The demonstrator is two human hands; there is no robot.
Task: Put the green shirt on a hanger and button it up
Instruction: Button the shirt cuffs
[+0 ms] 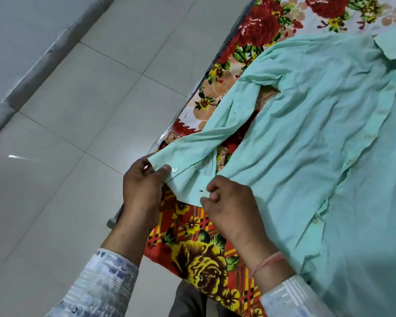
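Cuff [185,181] held at both ends
The left hand [144,181] pinches the cuff end by its white button [174,169]; the right hand [226,202] pinches the other end. The sleeve [215,124] runs up and away to the green shirt [318,124], spread flat on the flowery sheet [204,255], closest to the right hand.

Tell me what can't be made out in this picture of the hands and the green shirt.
Head view:
- Hanger: none in frame; whether one lies nearby cannot be told.
- Green shirt: its far side and hem are cut off by the right and bottom edges.
- Cuff: the corners pinched by the left hand and right hand are hidden under their fingers.
- Front buttons: too small and blurred to tell whether fastened.
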